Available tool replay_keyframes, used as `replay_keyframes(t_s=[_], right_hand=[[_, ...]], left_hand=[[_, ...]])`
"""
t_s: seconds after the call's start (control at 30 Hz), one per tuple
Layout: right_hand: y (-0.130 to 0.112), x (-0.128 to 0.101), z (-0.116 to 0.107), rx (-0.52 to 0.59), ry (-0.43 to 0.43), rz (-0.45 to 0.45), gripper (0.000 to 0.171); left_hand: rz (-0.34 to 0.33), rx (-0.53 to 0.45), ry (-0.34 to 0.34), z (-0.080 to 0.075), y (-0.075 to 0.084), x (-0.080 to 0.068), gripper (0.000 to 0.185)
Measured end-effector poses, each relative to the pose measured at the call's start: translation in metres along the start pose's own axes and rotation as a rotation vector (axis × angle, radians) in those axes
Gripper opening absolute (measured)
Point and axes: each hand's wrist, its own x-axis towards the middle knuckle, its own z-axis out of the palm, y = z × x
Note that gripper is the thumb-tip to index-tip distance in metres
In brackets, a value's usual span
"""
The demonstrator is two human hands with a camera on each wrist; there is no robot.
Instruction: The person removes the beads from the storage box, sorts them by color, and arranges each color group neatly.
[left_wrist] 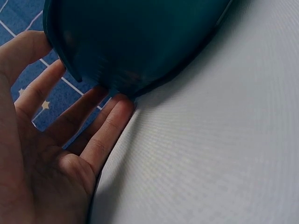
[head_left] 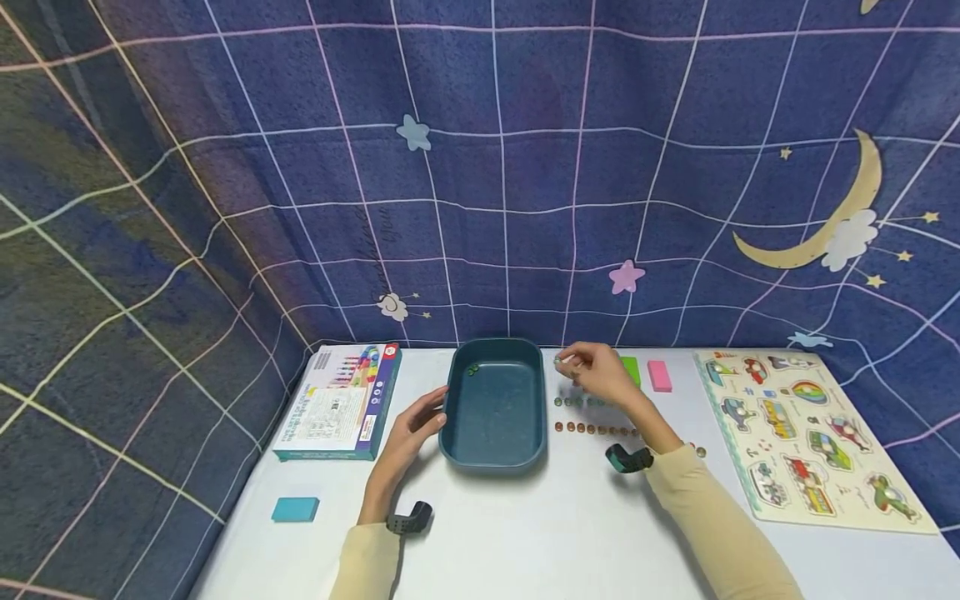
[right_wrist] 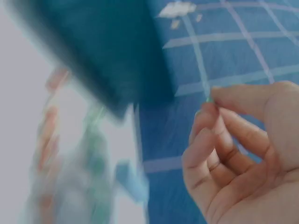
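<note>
A dark teal plastic bin (head_left: 491, 454) stands at the middle of the white table, with several small green round pieces (head_left: 472, 369) near its far left corner. My left hand (head_left: 408, 429) touches the bin's left side; in the left wrist view its fingers lie spread and fairly straight against the teal wall (left_wrist: 135, 42). Right of the bin, my right hand (head_left: 596, 371) is raised over the table. Between thumb and index finger it pinches a small green piece (right_wrist: 209, 99), mostly hidden by the fingertips. Below that hand lie a row of green pieces (head_left: 568, 402) and a row of reddish-brown pieces (head_left: 581, 428).
A boxed game (head_left: 330, 417) and a blue block (head_left: 295, 509) lie on the left. Behind the right hand are a green block (head_left: 632, 369) and a pink block (head_left: 660, 376). A wooden picture puzzle board (head_left: 787, 442) lies far right. A patterned curtain (head_left: 525, 208) hangs behind the table.
</note>
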Motion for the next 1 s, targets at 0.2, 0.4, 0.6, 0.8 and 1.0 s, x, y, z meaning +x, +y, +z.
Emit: replay_keyframes(t_s=[0.2, 0.4, 0.6, 0.8, 1.0], right_hand=[[0.052, -0.038, -0.036, -0.164, 0.054, 0.054, 0.019], [0.077, -0.057, -0.048, -0.243, 0.037, 0.092, 0.019], [0.084, -0.056, -0.044, -0.26, 0.044, 0.061, 0.018], [0.086, -0.055, -0.042, -0.265, 0.049, 0.065, 0.016], [0.087, -0.057, -0.043, -0.231, 0.042, 0.075, 0.017]], left_hand=[[0.009, -0.005, -0.018, 0.002, -0.002, 0.0, 0.05], [0.01, -0.002, -0.019, -0.002, 0.0, -0.001, 0.05], [0.007, 0.0, -0.017, -0.003, 0.001, -0.001, 0.051], [0.008, -0.001, -0.01, -0.002, 0.0, 0.0, 0.051], [0.009, 0.01, -0.015, -0.001, 0.0, 0.0, 0.05]])
